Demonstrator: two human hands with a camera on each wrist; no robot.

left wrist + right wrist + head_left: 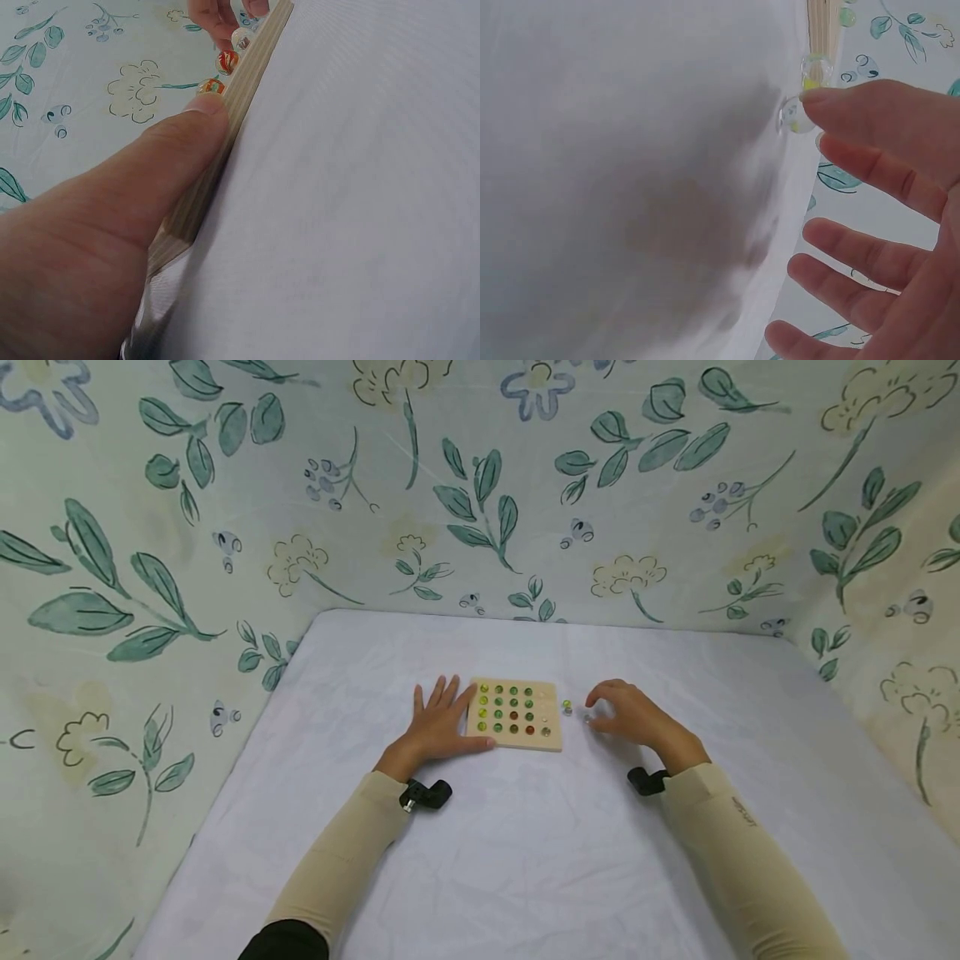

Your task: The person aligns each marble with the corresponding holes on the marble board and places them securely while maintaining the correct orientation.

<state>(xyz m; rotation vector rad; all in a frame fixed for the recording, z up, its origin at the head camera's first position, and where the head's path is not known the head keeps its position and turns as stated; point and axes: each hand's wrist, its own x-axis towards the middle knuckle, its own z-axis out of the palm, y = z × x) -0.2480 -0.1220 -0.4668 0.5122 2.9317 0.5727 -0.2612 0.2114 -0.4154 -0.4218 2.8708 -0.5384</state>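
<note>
A light wooden board (513, 742) holds rows of glass marbles, yellow-green on the left, green in the middle and red-brown lower right. My left hand (438, 727) lies spread against its left side, thumb along the near edge. In the left wrist view that thumb (172, 146) rests beside an orange marble (211, 86); a red-orange marble (227, 61) sits farther along. Two loose marbles (567, 707) lie right of the board. My right hand (633, 717) reaches to a clear marble (587, 718), thumb and index finger apart around it, other fingers loosely bent.
A white cloth (480, 860) covers the table. Behind it and along both sides hangs a floral fabric (487, 560). A black wrist mount (427, 795) sits on the left sleeve, and another mount (647, 781) on the right.
</note>
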